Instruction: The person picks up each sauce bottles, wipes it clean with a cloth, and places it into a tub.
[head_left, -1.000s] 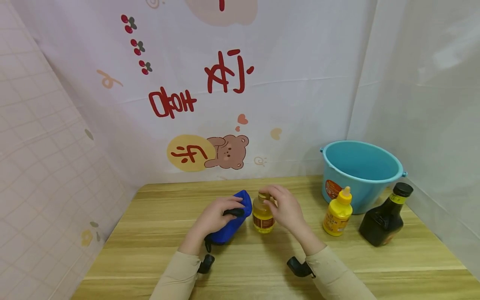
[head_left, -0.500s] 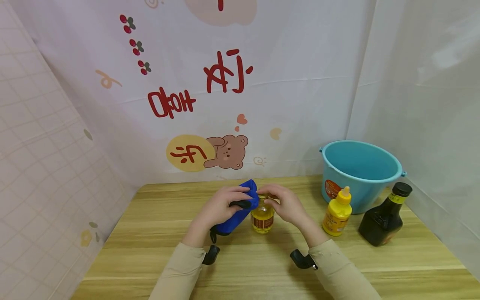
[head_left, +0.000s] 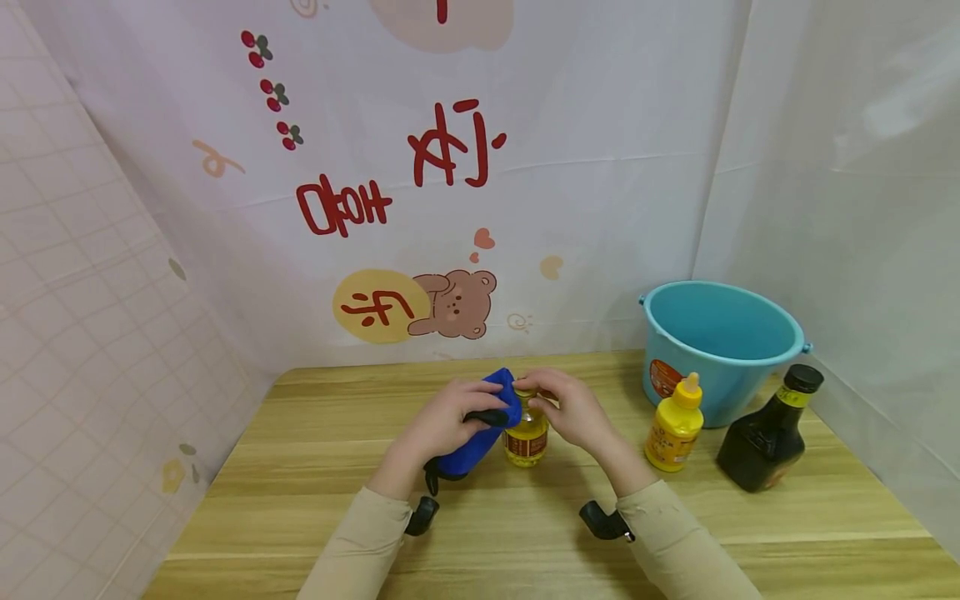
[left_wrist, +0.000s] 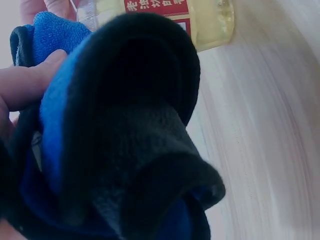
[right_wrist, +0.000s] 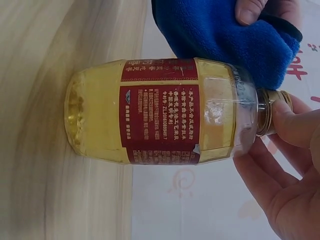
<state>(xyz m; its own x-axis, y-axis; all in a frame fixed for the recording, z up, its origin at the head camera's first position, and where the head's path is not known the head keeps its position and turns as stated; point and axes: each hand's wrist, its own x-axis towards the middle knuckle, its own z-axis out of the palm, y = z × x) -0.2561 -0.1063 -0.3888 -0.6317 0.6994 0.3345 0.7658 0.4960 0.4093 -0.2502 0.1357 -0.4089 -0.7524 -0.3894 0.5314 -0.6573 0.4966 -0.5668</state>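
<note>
My left hand [head_left: 442, 421] holds a folded blue cloth [head_left: 468, 450] with black edging, thumb and fingers pinching it. One end of the cloth overlaps the upper part of an oil bottle [head_left: 525, 446] in the head view. That bottle stands upright, clear with yellow oil and a dark red label [right_wrist: 160, 115]. At its top, my right hand [head_left: 573, 408] pinches the gold cap [right_wrist: 274, 111] between thumb and fingers. Seen from the right wrist, the cloth lies right against the bottle's shoulder, close to the cap. Loose dark folds [left_wrist: 145, 130] of the cloth fill the left wrist view.
To the right stand a yellow squeeze bottle [head_left: 675, 429] with a pointed tip and a dark sauce bottle [head_left: 765, 446] with a black cap. Behind them is a light blue bucket [head_left: 720, 362]. A printed white curtain [head_left: 600, 208] closes off the back of the wooden table [head_left: 315, 433].
My left hand has carried the cloth right, up against the bottle's upper part, then shifted it slightly down. My right hand has stayed at the bottle's cap.
</note>
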